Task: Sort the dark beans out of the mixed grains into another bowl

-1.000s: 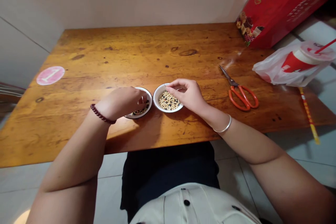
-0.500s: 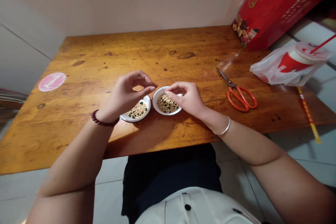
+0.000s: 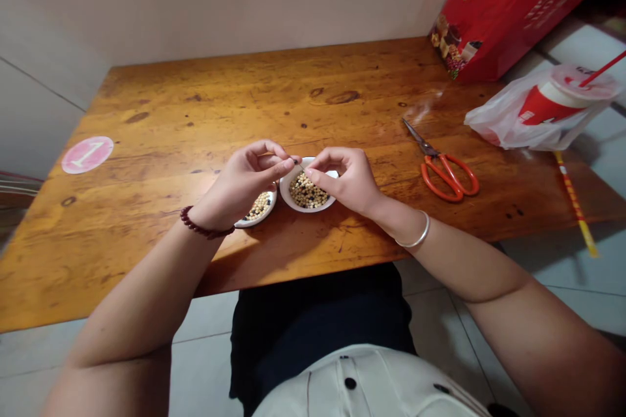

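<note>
Two small white dishes of pale and dark beads stand side by side near the front edge of the wooden table (image 3: pixel 195 111). My left hand (image 3: pixel 244 182) hovers over the left dish (image 3: pixel 259 208), thumb and forefinger pinched on a small dark bead at the rim of the right dish (image 3: pixel 307 192). My right hand (image 3: pixel 349 179) is above the right dish, fingers pinched together facing the left fingertips, holding something too thin to name. The two hands' fingertips nearly meet.
Orange-handled scissors (image 3: pixel 443 169) lie to the right. A red cup in a plastic bag (image 3: pixel 542 111) and a red box (image 3: pixel 508 6) sit at the far right. A pink round sticker with "1" (image 3: pixel 87 154) is at the left. A striped straw (image 3: pixel 574 202) lies by the right edge.
My left hand rose out of the left dish and moved right, bringing a pinched bead up to my right fingertips. My right hand stayed over the right dish.
</note>
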Motion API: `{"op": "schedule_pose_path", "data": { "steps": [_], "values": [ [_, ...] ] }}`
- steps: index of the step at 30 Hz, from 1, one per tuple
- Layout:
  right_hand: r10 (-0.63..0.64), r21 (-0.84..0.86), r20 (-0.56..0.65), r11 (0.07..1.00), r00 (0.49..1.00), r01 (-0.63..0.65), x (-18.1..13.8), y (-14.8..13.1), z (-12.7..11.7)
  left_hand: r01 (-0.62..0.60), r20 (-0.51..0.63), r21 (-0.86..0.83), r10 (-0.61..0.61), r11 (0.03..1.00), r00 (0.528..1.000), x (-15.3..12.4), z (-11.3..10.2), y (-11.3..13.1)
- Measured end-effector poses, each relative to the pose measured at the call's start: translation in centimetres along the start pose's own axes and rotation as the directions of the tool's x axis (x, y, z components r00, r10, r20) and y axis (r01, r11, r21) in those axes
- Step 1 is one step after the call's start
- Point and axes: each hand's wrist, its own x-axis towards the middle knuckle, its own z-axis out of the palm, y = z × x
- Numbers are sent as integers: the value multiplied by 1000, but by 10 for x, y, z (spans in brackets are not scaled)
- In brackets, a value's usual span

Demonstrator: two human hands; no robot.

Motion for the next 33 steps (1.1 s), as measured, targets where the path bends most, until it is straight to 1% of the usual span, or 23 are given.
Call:
{"op": "schedule_pose_path", "data": {
  "steps": [5,11,16,20,24,26,28,31,33],
  "values": [
    [-16,7,7,1000,1000,16,0,0,1,38,10,-75,-37,996,999,0,1,-1],
    [0,-1,-3,1000,1000,0,0,-1,1,25,18,-60,-24,998,1000,0,0,-3],
    [9,5,19,1000,1000,-9,1,3,0,-48,26,33,47,998,999,-1,2,-1],
    [17,4,31,1000,999,-18,1,5,1,-134,26,222,131,966,991,-2,1,0],
    [25,-15,52,1000,998,-24,2,7,1,-266,42,407,273,874,961,-3,-1,-1],
    [40,-49,70,998,997,-37,2,9,1,-309,55,504,327,807,943,-5,-2,0],
    [54,-101,95,994,994,-45,2,11,0,-351,88,625,384,698,919,-7,-2,2],
    [56,-164,163,986,985,-29,2,14,0,-398,158,771,456,497,876,-9,-3,7],
    [45,-173,191,985,981,-11,2,15,0,-408,183,807,477,427,860,-10,-3,8]
  ]
}}
